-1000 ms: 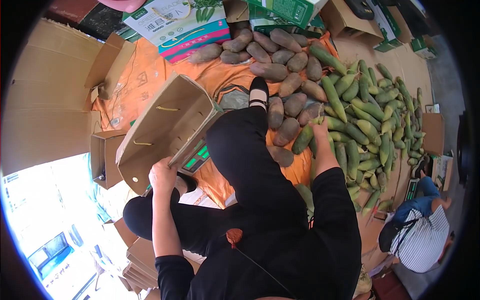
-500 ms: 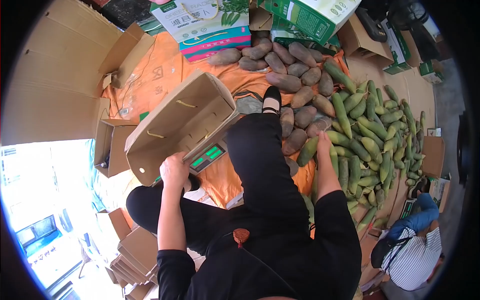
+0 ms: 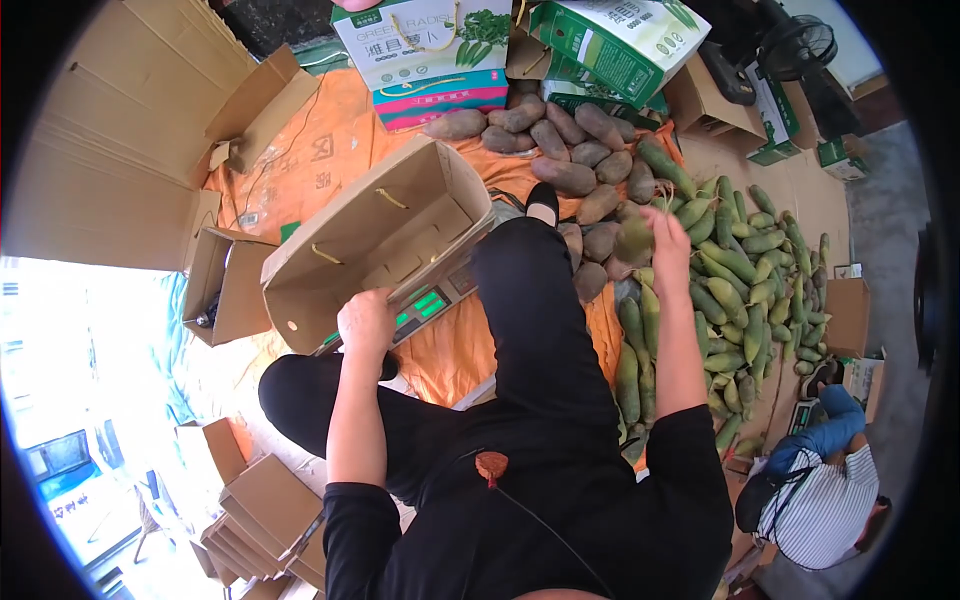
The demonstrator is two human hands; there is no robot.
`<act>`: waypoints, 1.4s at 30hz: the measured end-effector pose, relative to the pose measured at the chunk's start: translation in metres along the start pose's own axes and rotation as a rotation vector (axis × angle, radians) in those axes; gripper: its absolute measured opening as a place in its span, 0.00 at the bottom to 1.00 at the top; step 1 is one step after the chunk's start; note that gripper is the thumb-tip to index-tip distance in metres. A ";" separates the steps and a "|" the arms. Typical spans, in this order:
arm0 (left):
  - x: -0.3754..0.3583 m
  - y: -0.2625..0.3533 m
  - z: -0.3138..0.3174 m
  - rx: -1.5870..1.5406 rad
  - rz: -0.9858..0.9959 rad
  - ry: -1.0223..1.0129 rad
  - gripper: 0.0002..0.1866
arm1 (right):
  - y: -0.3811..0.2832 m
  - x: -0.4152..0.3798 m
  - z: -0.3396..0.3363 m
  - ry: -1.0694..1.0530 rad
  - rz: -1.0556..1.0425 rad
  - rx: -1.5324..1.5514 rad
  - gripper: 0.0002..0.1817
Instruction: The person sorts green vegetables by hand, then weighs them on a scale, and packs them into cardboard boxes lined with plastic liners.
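My left hand point(image 3: 366, 322) grips the near edge of an open cardboard box point(image 3: 340, 215) with yellow rope handles. Its bottom shows no radishes. The green-lit display of a digital scale point(image 3: 428, 303) shows just beyond that hand, under the box's near side. On the other side, my right hand point(image 3: 668, 245) pinches a green radish point(image 3: 634, 243) near its stem end, holding it above the heap. Below and beside it lie many green radishes point(image 3: 735, 300). Reddish-brown, earthy-looking roots point(image 3: 597, 203) spread farther back.
Printed radish gift boxes point(image 3: 425, 45) and a green carton point(image 3: 610, 50) stand at the back. An orange sheet point(image 3: 290, 160) covers the floor. Flattened cartons point(image 3: 265, 510) lie lower left. A person in a striped shirt point(image 3: 825, 510) is at the lower right, near a fan-side aisle.
My right hand has risen from the heap, moving farther back with a green radish in it. My left hand stays at the box edge. The view has shifted slightly.
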State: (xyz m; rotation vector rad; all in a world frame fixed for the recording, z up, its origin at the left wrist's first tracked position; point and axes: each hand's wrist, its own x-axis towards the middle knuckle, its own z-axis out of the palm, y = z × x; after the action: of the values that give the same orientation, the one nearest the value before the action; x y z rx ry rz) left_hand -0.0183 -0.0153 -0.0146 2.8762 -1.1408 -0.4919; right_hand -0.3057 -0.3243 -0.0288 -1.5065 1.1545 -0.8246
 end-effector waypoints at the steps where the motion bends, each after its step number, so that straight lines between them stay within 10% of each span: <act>1: 0.000 -0.001 0.002 -0.003 0.002 0.002 0.10 | -0.032 0.000 0.006 -0.042 -0.050 0.051 0.16; 6: 0.002 -0.005 0.006 -0.055 -0.005 0.034 0.09 | -0.146 0.010 0.059 -0.334 -0.464 0.307 0.16; 10: 0.002 -0.002 0.001 -0.017 0.004 0.011 0.10 | -0.196 0.008 0.128 -0.668 -0.368 0.552 0.14; 22: 0.001 -0.001 0.003 0.002 -0.016 0.029 0.08 | -0.095 -0.045 0.345 -1.112 -0.623 -0.487 0.16; 29: 0.003 -0.002 0.005 -0.013 0.027 0.038 0.09 | -0.045 -0.063 0.341 -1.193 -0.311 -1.170 0.20; 39: 0.004 -0.003 0.007 -0.003 0.002 0.027 0.11 | -0.173 -0.038 0.253 -1.102 -0.774 -0.167 0.20; 42: 0.002 0.002 0.004 -0.042 -0.003 0.027 0.11 | -0.185 -0.021 0.160 -0.953 -0.616 -0.011 0.18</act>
State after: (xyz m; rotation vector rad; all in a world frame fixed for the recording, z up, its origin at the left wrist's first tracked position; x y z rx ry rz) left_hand -0.0200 -0.0177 -0.0191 2.8405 -1.1083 -0.4699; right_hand -0.1187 -0.2508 0.1126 -1.9579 -0.0167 -0.3632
